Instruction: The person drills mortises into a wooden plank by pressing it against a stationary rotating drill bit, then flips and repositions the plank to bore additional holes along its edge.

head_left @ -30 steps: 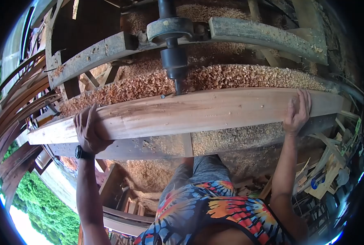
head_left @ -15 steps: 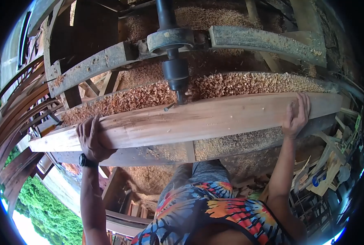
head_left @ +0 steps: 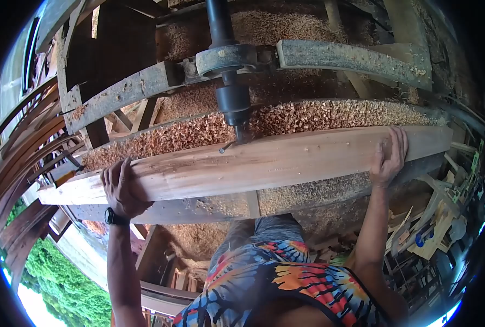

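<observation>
A long, pale wooden plank [head_left: 275,161] with darker streaks lies across the bench in front of me. My left hand [head_left: 123,188], with a dark watch at the wrist, is wrapped over its left part, fingers on the top face. Toward the other end, my right hand [head_left: 389,158] grips the plank, fingers bent over the far edge. Between the hands, a dark chuck [head_left: 234,101] on a shaft holds a bit [head_left: 239,132] at the plank's far edge. The bit's tip is hard to make out. Beside it, a small metal pin [head_left: 225,147] sticks out over the plank.
Wood shavings [head_left: 329,113] are heaped along the plank's far side. A curved wooden beam [head_left: 357,60] carries the shaft's bearing ring [head_left: 226,57]. Long boards [head_left: 22,136] are stacked at the left. Offcuts [head_left: 438,218] lie piled at the right. The bench edge [head_left: 166,213] runs nearest my body.
The view has shifted very slightly. My right hand sits a touch farther left along the plank; my left hand keeps its hold. Little else differs.
</observation>
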Available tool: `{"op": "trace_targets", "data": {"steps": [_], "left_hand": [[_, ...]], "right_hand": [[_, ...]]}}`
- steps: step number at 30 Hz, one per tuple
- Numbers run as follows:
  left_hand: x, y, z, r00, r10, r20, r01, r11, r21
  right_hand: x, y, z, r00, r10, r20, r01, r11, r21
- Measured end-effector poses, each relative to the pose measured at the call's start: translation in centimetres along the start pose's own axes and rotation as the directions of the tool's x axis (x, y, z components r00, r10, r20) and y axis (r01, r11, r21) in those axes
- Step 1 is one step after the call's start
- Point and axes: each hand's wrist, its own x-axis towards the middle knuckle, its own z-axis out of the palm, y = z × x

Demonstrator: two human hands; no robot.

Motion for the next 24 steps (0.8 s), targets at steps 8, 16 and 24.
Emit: {"op": "trace_targets", "data": {"steps": [8, 16, 24], "left_hand": [[-0.7, 0.2, -0.1, 0.998, 0.062, -0.008, -0.062, 0.997, -0.042], [-0.2, 0.1, -0.1, 1.000, -0.010, 0.020, 0.011, 1.000, -0.001], [0.4, 1.5, 0.0, 0.995, 0.103, -0.013, -0.104, 0.994, -0.044]], "right_hand": [[-2.4, -0.3, -0.7, 1.000, 0.018, -0.004, -0.018, 0.999, -0.034], [-0.5, -0.3, -0.5, 1.000, -0.003, -0.010, 0.003, 1.000, -0.007], [-2.0, 0.7, -1.4, 0.999, 0.027, -0.037, -0.028, 0.999, -0.026]]}}
